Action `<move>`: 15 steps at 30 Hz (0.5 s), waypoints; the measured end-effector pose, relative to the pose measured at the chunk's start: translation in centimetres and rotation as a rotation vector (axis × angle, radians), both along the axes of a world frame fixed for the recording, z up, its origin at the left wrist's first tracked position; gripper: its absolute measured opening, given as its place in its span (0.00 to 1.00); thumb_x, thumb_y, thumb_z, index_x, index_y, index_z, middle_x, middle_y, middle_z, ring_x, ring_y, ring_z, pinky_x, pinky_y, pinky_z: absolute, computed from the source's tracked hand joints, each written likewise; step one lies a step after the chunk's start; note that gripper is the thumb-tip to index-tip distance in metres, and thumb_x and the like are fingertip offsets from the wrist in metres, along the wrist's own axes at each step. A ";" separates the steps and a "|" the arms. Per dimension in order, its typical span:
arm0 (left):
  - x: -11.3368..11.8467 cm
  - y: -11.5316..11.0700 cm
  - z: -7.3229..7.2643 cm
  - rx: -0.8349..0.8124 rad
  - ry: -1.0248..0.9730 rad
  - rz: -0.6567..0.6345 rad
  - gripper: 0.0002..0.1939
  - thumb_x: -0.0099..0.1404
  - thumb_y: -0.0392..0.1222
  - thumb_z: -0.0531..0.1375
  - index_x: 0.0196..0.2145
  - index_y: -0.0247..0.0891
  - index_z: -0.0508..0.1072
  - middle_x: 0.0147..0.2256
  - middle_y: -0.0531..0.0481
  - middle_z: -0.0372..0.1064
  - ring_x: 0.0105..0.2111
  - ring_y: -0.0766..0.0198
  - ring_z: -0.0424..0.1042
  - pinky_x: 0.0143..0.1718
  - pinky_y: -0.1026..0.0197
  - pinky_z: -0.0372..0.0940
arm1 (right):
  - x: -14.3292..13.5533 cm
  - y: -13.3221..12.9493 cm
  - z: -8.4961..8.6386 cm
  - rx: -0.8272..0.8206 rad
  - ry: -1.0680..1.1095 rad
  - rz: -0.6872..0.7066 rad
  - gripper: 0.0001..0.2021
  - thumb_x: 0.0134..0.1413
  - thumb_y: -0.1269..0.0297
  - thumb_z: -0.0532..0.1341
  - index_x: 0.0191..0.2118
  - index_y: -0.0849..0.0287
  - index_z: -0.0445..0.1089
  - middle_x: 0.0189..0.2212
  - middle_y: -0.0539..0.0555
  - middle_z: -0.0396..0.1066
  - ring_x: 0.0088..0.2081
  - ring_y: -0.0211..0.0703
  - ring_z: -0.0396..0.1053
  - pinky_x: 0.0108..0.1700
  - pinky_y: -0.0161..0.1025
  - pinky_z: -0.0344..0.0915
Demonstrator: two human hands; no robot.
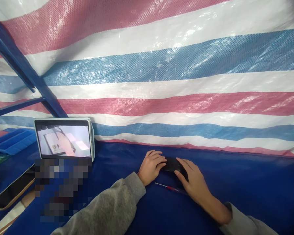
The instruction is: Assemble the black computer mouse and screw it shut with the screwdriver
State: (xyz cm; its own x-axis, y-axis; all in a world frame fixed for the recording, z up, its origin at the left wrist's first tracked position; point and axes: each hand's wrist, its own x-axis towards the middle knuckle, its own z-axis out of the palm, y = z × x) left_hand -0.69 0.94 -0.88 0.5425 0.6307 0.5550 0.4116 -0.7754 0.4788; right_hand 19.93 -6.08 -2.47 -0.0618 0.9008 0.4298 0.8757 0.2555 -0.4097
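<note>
A dark, flat, rounded object (171,164) lies on the blue table surface (122,156), between my two hands. My left hand (151,167) touches its left end, fingers bent and close together over the edge. Around the right end are the fingers and thumb of my right hand (191,178), which hides part of it. A thin screwdriver (171,188) with a red and clear handle rests on the table just in front of the object, its metal tip pointing left and its far end near my right wrist.
At the left a tablet (63,138) in a light case stands upright, showing a video. A phone (13,189) lies at the left edge, near blue trays (13,141). A blurred patch covers things below the tablet. Striped sheeting (161,104) hangs behind, with a blue metal frame (30,70).
</note>
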 end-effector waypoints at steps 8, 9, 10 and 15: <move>0.1 -0.2 -0.4 0.111 -0.073 0.003 0.08 0.69 0.36 0.58 0.38 0.40 0.78 0.38 0.49 0.79 0.48 0.56 0.74 0.55 0.46 0.60 | 0.2 0.0 0.1 0.012 0.004 0.014 0.22 0.61 0.52 0.53 0.55 0.59 0.66 0.49 0.60 0.71 0.49 0.51 0.68 0.51 0.50 0.66; 0.0 -0.1 -0.4 0.112 -0.074 -0.002 0.08 0.69 0.36 0.58 0.37 0.40 0.79 0.38 0.49 0.79 0.48 0.56 0.74 0.55 0.46 0.61 | 0.2 0.0 0.1 0.006 0.006 0.013 0.22 0.61 0.52 0.53 0.55 0.59 0.66 0.49 0.60 0.71 0.50 0.51 0.68 0.51 0.51 0.66; 0.0 -0.1 -0.4 0.109 -0.069 -0.005 0.08 0.68 0.36 0.58 0.37 0.41 0.79 0.38 0.49 0.79 0.48 0.55 0.74 0.55 0.46 0.60 | 0.2 0.0 0.1 0.001 0.007 0.013 0.22 0.61 0.52 0.53 0.55 0.59 0.66 0.49 0.60 0.71 0.50 0.51 0.68 0.51 0.51 0.66; 0.0 -0.3 0.1 0.055 -0.025 0.004 0.08 0.67 0.36 0.60 0.36 0.42 0.80 0.39 0.49 0.78 0.52 0.53 0.71 0.55 0.44 0.59 | 0.1 0.0 0.1 -0.007 0.022 0.009 0.22 0.61 0.52 0.53 0.55 0.58 0.66 0.49 0.60 0.71 0.50 0.52 0.68 0.51 0.50 0.66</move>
State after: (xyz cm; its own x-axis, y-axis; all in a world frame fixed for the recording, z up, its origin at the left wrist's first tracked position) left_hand -0.68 0.66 -0.73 0.5256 0.6012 0.6019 0.4033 -0.7991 0.4459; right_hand 20.08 -6.03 -2.32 -0.0599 0.9031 0.4252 0.8641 0.2602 -0.4309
